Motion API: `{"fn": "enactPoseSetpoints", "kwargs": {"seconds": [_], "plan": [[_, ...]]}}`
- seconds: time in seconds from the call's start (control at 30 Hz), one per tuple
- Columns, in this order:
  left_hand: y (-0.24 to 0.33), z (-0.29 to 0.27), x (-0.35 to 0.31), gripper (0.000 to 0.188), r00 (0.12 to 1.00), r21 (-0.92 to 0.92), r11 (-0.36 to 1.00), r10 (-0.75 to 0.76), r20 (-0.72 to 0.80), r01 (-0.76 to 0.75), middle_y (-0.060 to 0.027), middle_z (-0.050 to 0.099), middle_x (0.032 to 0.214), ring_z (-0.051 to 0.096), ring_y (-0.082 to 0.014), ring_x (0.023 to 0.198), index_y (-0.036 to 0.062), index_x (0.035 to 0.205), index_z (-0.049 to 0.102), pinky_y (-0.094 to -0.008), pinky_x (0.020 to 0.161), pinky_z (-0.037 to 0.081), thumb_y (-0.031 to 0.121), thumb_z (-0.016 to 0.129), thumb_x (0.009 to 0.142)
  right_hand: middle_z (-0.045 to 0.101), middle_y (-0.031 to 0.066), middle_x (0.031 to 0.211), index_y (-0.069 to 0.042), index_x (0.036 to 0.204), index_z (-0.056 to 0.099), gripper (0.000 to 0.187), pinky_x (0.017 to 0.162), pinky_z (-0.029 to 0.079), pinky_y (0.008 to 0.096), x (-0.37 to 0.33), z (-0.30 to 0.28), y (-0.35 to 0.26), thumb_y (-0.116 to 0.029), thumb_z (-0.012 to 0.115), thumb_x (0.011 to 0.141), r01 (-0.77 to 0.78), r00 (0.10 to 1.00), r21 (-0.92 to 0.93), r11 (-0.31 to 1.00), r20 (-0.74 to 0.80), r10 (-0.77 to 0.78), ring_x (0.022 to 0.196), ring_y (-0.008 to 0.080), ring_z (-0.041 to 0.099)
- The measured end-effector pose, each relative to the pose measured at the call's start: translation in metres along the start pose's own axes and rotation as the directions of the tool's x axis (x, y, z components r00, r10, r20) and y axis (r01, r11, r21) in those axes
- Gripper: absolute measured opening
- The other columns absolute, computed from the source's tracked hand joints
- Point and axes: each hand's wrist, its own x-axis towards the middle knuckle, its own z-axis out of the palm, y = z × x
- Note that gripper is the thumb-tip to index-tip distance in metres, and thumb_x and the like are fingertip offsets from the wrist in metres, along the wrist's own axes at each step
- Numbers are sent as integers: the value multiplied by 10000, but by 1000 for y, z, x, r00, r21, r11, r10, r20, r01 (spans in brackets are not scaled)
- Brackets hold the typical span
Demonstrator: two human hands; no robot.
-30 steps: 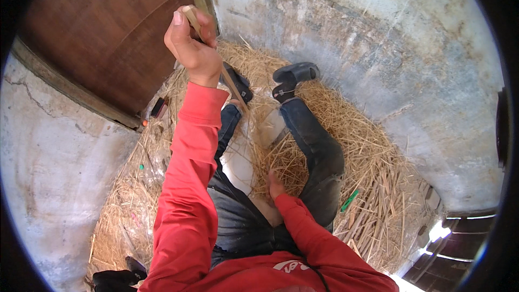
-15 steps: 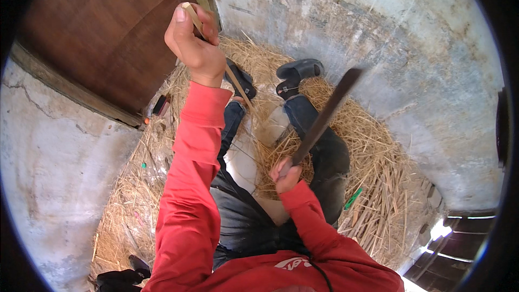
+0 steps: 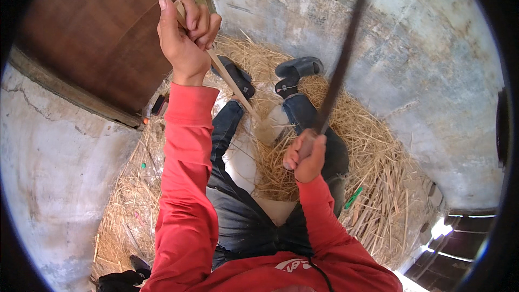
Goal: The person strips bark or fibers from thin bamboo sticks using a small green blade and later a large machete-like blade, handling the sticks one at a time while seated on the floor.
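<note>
My left hand [image 3: 188, 40], raised in front of the brown door, is closed round a pale wooden stick [image 3: 233, 83]. The stick slants down to the right, and its lower end comes down by a pale block [image 3: 265, 131] between my legs. Whether it touches the block I cannot tell. In my right hand [image 3: 307, 158], above my right thigh, is the brown handle of a machete. The long dark machete blade [image 3: 341, 65] points up and away, slightly tilted to the right, apart from the stick. Its tip is blurred.
Straw and shavings [image 3: 373, 146] cover the floor round my legs. A pile of split sticks [image 3: 386, 203] lies at the right, with a green object [image 3: 353, 198] beside it. Worn walls [image 3: 411, 48] and a brown door [image 3: 92, 38] close in the space. Black shoes [image 3: 299, 68] are on my feet.
My right hand has risen and moved right, swinging the machete up and more upright. The left hand has shifted slightly left and up, still holding the stick.
</note>
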Motion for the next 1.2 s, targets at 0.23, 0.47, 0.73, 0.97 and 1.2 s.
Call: {"fn": "enactPoseSetpoints", "kwargs": {"seconds": [0.23, 0.47, 0.73, 0.97, 1.2], "plan": [[-9, 16, 0, 573, 996, -38, 999, -26, 83, 29, 61, 194, 511, 135, -76, 453, 157, 629, 301, -259, 421, 157, 575, 339, 1018, 403, -1, 549, -111, 724, 440, 674, 416, 338, 310, -77, -74, 116, -765, 431, 886, -419, 890, -402, 814, -358, 282, 416, 152, 375], [-8, 6, -10, 622, 993, -73, 993, -83, 84, 89, 58, 209, 526, 161, -82, 467, 151, 635, 303, -256, 438, 163, 655, 297, 999, 348, 2, 511, -104, 729, 435, 655, 356, 310, 294, -34, -52, 36, -728, 406, 925, -569, 765, -144, 809, -452, 458, 368, 126, 326], [-48, 17, -45, 735, 973, 12, 977, -211, -90, 213, 54, 199, 559, 187, -93, 502, 137, 632, 288, -270, 467, 172, 829, 238, 876, 385, 17, 508, -64, 755, 450, 665, 394, 341, 307, -12, 11, -67, -674, 307, 980, 10, 1000, -134, 991, 16, -8, 380, 134, 351], [-37, 39, -52, 700, 966, 132, 977, -135, -221, 167, 40, 242, 562, 184, -83, 486, 132, 646, 280, -266, 452, 173, 780, 284, 914, 358, 17, 498, -70, 772, 444, 681, 402, 331, 309, -52, 16, -48, -710, 305, 957, -6, 996, -164, 987, -88, -9, 392, 140, 354], [-52, 48, -56, 641, 970, 218, 973, -15, -241, 70, 15, 365, 585, 335, -71, 491, 54, 647, 385, -245, 454, 272, 568, 355, 1028, 361, 3, 511, -100, 787, 424, 679, 411, 335, 315, -63, 19, -3, -752, 299, 931, 199, 980, 55, 979, -3, -199, 389, 152, 359]]}}
